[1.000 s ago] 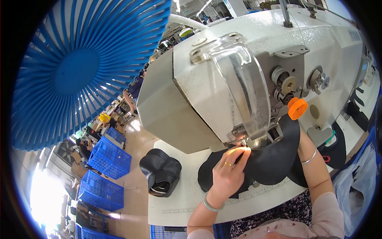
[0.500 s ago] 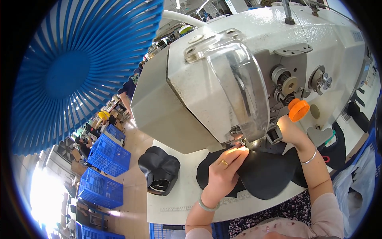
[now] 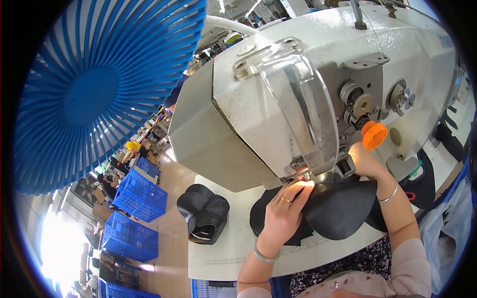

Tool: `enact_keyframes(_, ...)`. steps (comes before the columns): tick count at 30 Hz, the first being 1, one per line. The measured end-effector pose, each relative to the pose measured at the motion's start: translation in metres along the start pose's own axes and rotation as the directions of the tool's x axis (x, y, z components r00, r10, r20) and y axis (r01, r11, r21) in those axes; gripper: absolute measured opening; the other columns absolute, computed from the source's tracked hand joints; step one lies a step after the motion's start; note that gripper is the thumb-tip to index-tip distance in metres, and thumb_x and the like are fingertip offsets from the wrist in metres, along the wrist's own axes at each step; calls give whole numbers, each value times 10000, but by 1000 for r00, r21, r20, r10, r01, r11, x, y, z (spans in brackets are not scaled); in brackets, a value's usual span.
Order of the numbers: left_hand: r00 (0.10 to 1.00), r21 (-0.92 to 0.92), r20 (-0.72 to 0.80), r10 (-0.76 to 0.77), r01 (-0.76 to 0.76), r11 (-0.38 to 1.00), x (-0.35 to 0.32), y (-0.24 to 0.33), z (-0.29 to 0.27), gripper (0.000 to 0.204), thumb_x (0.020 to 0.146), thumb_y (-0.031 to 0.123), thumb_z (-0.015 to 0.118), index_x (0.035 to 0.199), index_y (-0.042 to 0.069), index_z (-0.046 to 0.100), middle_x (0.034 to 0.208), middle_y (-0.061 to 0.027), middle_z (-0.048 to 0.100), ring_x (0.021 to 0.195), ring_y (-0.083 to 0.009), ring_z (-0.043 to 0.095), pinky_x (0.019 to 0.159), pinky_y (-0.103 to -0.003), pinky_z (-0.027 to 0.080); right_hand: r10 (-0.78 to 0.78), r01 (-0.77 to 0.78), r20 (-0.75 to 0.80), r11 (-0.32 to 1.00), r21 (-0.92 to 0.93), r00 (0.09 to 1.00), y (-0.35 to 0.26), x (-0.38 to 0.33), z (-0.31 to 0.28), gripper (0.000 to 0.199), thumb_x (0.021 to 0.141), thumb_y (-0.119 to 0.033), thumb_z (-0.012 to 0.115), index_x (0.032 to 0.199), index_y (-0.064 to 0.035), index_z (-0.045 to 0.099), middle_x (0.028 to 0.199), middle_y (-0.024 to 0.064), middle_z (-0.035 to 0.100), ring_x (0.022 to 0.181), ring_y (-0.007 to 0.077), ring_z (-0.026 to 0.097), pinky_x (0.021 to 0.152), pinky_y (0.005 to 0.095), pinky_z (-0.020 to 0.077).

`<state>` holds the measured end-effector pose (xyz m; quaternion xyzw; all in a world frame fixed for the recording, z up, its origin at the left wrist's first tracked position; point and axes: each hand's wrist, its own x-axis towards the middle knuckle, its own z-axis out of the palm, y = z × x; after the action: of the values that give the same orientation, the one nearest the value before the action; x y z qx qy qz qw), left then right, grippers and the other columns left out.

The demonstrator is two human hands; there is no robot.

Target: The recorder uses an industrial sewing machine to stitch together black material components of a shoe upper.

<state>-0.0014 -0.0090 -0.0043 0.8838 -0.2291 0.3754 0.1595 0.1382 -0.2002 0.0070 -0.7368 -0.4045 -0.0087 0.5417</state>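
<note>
A white sewing machine [image 3: 238, 119] stands over the work, its lamp lighting the presser foot [image 3: 306, 176]. Right below the foot lies a black leather piece [image 3: 343, 208] with a rounded lower edge. My left hand [image 3: 283, 208], with a ring on one finger, has its fingertips pressed together on the leather's edge close to the foot. On the far side of the leather, by the lamp housing, is my right hand [image 3: 365, 161]; its fingers are hidden behind machine parts. More black material [image 3: 261, 211] lies flat under my left hand.
A sewn black leather item [image 3: 202, 213] sits on the white table [image 3: 218, 268] at left, near a printed ruler strip [image 3: 228, 260]. A blue fan [image 3: 92, 97] fills the upper left. Blue crates [image 3: 130, 237] stand on the floor beyond. An orange knob [image 3: 373, 135] juts from the machine.
The black leather piece has turned under the foot, its right side swinging up toward my right wrist. My left hand stays on its edge by the foot. The whole view has shifted slightly.
</note>
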Motion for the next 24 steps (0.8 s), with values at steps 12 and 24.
enact_keyframes(12, 994, 49, -48, -101, 104, 993, 0, 17, 8, 498, 580, -54, 608, 1071, 28, 640, 1044, -103, 602, 941, -279, 629, 787, -329, 526, -33, 32, -27, 999, -32, 999, 14, 1, 4, 163, 766, -110, 649, 785, 44, 601, 665, 171, 596, 564, 212, 542, 574, 327, 424)
enact_keyframes(24, 992, -74, 16, -126, 127, 989, -3, 12, -1, 625, 515, -156, 565, 1108, 31, 631, 1056, -92, 606, 1020, -269, 625, 781, -323, 533, -35, 25, -99, 995, -97, 994, 0, -5, 10, 215, 777, -141, 658, 767, 55, 571, 609, 182, 513, 506, 234, 424, 524, 335, 375)
